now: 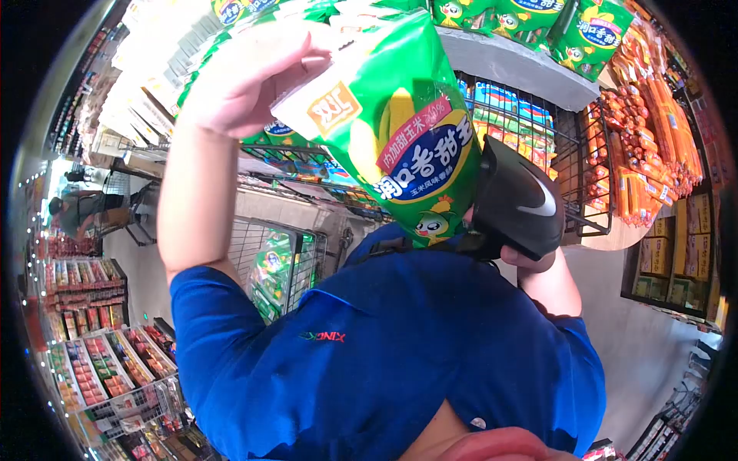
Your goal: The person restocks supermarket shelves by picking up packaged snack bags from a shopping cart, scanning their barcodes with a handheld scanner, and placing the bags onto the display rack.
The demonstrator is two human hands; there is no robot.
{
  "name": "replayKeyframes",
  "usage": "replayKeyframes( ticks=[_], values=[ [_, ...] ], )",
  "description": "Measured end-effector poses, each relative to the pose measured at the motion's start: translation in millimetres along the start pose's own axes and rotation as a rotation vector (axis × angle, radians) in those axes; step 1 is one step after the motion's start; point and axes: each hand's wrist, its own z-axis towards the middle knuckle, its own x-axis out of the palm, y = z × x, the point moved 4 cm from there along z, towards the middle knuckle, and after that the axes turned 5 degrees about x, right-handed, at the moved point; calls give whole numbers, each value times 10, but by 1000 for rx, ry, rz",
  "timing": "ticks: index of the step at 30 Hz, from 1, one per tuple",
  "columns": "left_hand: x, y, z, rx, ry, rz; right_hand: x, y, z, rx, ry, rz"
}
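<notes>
A green bag with yellow corn pictures (419, 131) is held up in front of my chest. My left hand (250, 77) grips its white corner, with the fingers partly hidden along the edge. On the other side, my right hand (529, 260) is closed around a black handheld device (523, 200) with a pale curved mark. The device is beside the bag's lower right edge and overlaps it in view. Most of my right hand's fingers are hidden behind the device.
More green bags (596, 34) stand on the shelf ahead. Orange packets (642, 131) hang at the right beside a black wire basket (573, 165). A wire cart (307, 265) with green bags is behind my left arm. Another person (84, 211) is at the far left, near product racks (115, 361).
</notes>
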Motion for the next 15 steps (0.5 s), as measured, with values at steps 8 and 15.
replayKeyframes(
  ticks=[8, 15],
  values=[
    [477, -262, 184, -346, 50, 776, 88, 41, 127, 42, -77, -204],
    [193, -626, 250, -201, -190, 1060, -262, -19, 52, -85, -35, -250]
  ],
)
